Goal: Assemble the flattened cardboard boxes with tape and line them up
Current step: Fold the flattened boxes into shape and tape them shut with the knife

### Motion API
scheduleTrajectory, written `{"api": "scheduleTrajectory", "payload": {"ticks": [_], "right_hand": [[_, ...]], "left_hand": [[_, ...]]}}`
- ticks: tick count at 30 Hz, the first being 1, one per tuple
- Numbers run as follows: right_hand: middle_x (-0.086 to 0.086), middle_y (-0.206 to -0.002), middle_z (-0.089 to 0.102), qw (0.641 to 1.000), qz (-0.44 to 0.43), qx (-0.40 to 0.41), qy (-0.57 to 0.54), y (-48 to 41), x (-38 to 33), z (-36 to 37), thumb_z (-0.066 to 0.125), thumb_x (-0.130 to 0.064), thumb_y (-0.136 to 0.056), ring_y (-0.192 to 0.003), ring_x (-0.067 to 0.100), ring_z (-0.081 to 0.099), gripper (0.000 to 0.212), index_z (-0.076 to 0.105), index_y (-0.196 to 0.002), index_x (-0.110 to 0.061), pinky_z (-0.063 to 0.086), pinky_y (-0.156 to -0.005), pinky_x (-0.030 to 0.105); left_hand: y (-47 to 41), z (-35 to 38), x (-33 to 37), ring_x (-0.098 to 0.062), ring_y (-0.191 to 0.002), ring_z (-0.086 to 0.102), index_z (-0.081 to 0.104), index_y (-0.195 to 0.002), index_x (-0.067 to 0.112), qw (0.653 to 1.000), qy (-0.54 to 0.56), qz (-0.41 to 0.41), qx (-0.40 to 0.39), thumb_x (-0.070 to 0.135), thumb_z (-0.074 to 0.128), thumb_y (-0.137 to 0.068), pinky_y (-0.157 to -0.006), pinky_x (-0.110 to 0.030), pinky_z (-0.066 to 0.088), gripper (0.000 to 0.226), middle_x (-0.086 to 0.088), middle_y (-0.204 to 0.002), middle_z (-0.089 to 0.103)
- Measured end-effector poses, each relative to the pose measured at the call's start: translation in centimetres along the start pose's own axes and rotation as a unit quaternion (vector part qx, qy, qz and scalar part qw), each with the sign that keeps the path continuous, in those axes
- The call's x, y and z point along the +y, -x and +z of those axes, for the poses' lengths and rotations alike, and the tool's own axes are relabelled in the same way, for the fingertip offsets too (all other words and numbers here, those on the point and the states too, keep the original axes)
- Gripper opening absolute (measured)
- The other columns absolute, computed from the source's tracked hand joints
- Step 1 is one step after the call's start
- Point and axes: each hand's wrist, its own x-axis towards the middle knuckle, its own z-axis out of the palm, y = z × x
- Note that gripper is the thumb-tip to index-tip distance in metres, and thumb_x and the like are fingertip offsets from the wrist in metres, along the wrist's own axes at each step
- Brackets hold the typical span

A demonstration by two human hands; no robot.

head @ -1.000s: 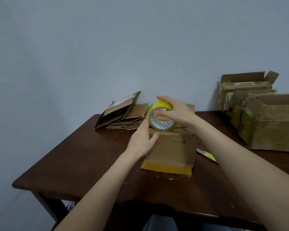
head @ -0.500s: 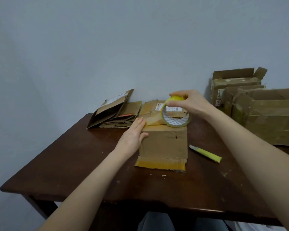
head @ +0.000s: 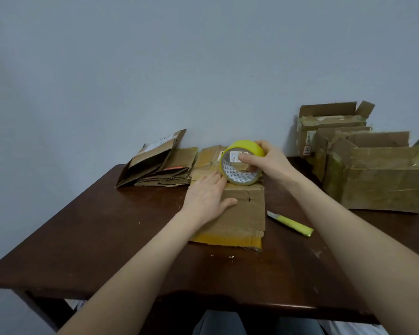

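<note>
Since the earlier frame, the tape roll (head: 244, 146) has been brought back toward the left hand (head: 209, 199), and the gap between them has been closed. The roll's lower left rim is now met by the left fingertips. The left hand has also been slid further onto the box (head: 244, 211).

The roll is gripped by the right hand (head: 271, 163), with the thumb hooked into the core and the fingers curled over the yellow outer band. It is held on edge over the top of the box, with its open core turned toward the person. The left hand is laid flat over the box's top left corner, fingers straight and thumb spread across the front face.

The box is stood on the table (head: 107, 238) directly beneath both hands, and yellow tape is seen along its bottom front edge. A yellow utility knife (head: 290, 223) is laid between the box and the right forearm, apart from both. A pile of flattened boxes (head: 165, 165) is stacked beyond the left hand, by the wall. Taped-up boxes (head: 377, 180) are grouped well out past the right hand.
</note>
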Motion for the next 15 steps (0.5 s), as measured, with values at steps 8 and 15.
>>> {"api": "scheduleTrajectory", "payload": {"ticks": [8,15], "right_hand": [[-0.013,-0.074,0.061,0.994,-0.037,0.027,0.098,-1.1,-0.8,-1.2,0.079,-0.046,-0.072,-0.066,0.003,0.056,0.039,0.069,-0.101,-0.022,0.045,-0.068,0.025],[-0.004,-0.087,0.060,0.975,-0.047,0.036,0.212,-0.6,-2.2,-4.1,0.081,-0.043,-0.069,-0.077,0.011,0.056,0.039,0.063,-0.093,-0.018,0.042,-0.056,0.020]], "left_hand": [[0.3,0.1,-2.1,-0.020,-0.145,0.017,0.021,-0.151,0.023,0.999,0.011,0.007,-0.044,0.050,0.039,-0.096,-0.114,-0.030,0.012,0.064,0.004,-0.159,0.018],[0.4,0.3,-3.7,-0.022,-0.144,0.020,0.024,-0.150,0.029,0.998,0.037,-0.004,-0.049,0.043,0.040,-0.098,-0.116,-0.033,0.020,0.056,0.008,-0.157,0.022]]}}
